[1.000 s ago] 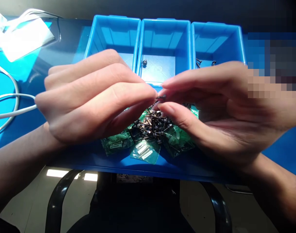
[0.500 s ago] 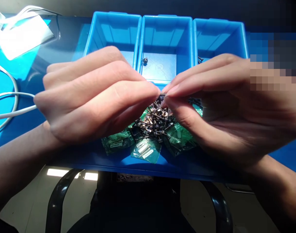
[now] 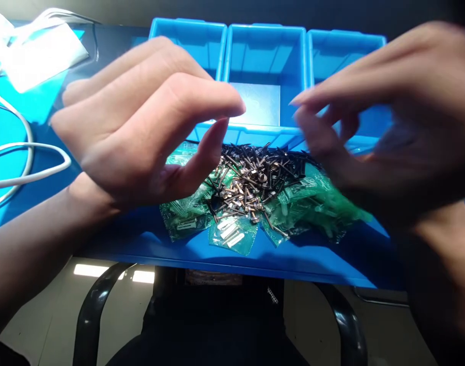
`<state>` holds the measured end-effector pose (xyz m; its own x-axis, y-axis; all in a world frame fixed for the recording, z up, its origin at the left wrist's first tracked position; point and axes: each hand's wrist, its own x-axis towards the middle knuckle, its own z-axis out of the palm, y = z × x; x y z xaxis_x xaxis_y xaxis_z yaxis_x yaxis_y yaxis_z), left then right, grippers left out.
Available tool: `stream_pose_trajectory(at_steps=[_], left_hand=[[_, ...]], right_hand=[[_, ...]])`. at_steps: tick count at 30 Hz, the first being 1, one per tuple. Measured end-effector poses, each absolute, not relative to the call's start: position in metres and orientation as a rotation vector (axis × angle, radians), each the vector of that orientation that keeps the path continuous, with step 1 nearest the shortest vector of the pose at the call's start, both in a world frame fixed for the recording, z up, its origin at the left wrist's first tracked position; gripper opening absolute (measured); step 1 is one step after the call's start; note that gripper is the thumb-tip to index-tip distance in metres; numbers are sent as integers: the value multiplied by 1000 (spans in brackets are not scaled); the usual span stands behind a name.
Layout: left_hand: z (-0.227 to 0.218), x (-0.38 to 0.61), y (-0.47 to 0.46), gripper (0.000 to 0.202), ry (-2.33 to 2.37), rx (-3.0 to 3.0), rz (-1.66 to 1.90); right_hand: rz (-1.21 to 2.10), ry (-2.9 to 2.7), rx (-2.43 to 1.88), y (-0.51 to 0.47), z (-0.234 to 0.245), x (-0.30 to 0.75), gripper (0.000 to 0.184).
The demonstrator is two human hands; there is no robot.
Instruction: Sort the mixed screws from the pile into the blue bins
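My left hand point(image 3: 136, 122) is raised over the left side of the pile, its fingers curled and its thumb tip close against the index finger. Anything pinched there is hidden. My right hand point(image 3: 388, 107) hovers before the right blue bin point(image 3: 346, 43), blurred, with thumb and index tips together; what they hold, if anything, cannot be made out. Below and between the hands lies a heap of loose screws point(image 3: 251, 183), some brassy with hex heads, others dark. Green-clear plastic packets point(image 3: 232, 236) lie around and under the heap, some with white plugs and screws inside.
The middle blue bin point(image 3: 266, 132) and left blue bin point(image 3: 188, 23) stand in a row behind the heap. White cables point(image 3: 30, 178) and a bright white object point(image 3: 45, 56) lie on the left. The blue table's front edge point(image 3: 232, 269) runs before a chair with black armrests point(image 3: 89, 315).
My hands, whose fingertips met over the heap, have separated. The right hand has moved up and right; the left fingertips have lifted slightly, uncovering more screws and packets.
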<state>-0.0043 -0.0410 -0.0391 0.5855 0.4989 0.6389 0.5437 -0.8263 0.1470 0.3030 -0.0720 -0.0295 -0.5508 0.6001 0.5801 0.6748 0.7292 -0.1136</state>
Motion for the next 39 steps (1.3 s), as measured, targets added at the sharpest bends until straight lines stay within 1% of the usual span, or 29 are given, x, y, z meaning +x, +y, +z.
stream_pose_trajectory(at_steps=[2, 4, 5, 7, 11, 13, 16, 22, 27, 29, 32, 33, 36, 39], left_hand=[[-32, -11, -40, 67, -888, -2779, -987], [-25, -16, -41, 56, -851, -2851, -810], [-23, -17, -43, 50, -820, -2863, -741], [-21, -16, -48, 42, -786, -2798, -708], [-28, -4, -53, 39, -730, -2635, -804], [-33, 0, -51, 36, -729, -2644, -803], [-38, 1, -47, 30, -742, -2720, -772], [-37, -4, -48, 30, -727, -2778, -787], [-36, -7, -48, 30, -702, -2781, -821], [-35, -7, -48, 29, -708, -2777, -819], [-34, -7, -48, 30, -714, -2778, -803], [-34, -7, -48, 31, -701, -2779, -802], [-35, -8, -47, 34, -663, -2767, -802], [-37, -9, -45, 33, -663, -2770, -811]], right_hand=[[-236, -2470, -781, -81, -29, 287, 35], [-281, -2547, -675, -85, -34, 279, 41], [-292, -2558, -652, -86, -37, 276, 40], [-292, -2558, -632, -85, -42, 275, 33], [-267, -2538, -650, -84, -44, 277, 17], [-204, -2532, -667, -86, -42, 276, 14], [-140, -2483, -642, -88, -39, 275, 16], [-120, -2380, -705, -87, -37, 274, 23], [-74, -2352, -535, -82, -40, 275, 24], [-101, -2337, -632, -81, -38, 279, 29], [-243, -2322, -906, -75, -32, 291, 38], [-263, -2330, -974, -72, -31, 296, 38], [-288, -2451, -976, -64, -31, 309, 27], [-394, -2555, -925, -62, -30, 314, 28]])
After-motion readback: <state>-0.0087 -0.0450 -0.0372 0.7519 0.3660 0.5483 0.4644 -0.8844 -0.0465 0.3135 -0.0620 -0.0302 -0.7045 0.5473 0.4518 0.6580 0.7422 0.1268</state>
